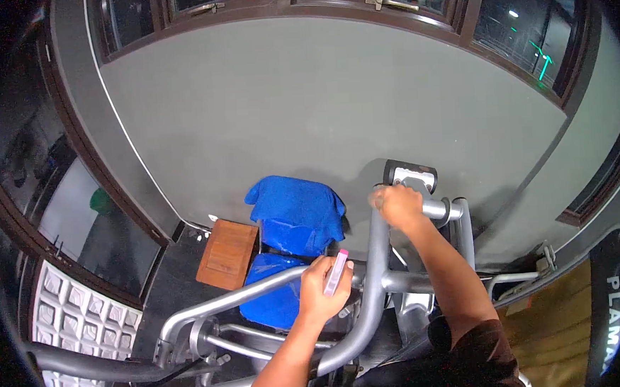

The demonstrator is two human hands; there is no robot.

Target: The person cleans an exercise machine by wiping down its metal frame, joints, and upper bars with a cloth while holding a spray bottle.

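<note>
My left hand (pixel 323 288) is closed around a small pinkish-white tube (pixel 336 271) with a pink cap, which points up and slightly right. It is beside the silver metal frame (pixel 377 253) of a machine. Farther up and right, my right hand (pixel 399 203) is at the top of the frame, by a silver horizontal bar (pixel 435 209). Its fingers are blurred and bent, and whether they hold anything is unclear. Just behind it is a black and silver console (pixel 412 174).
A blue chair (pixel 269 284) with a blue towel (pixel 289 205) over its back stands beyond the frame. Left of it is a brown wooden board (pixel 227 254). A grey wall (pixel 305 109) rises behind. White patterned blocks (pixel 83 314) stand at the left.
</note>
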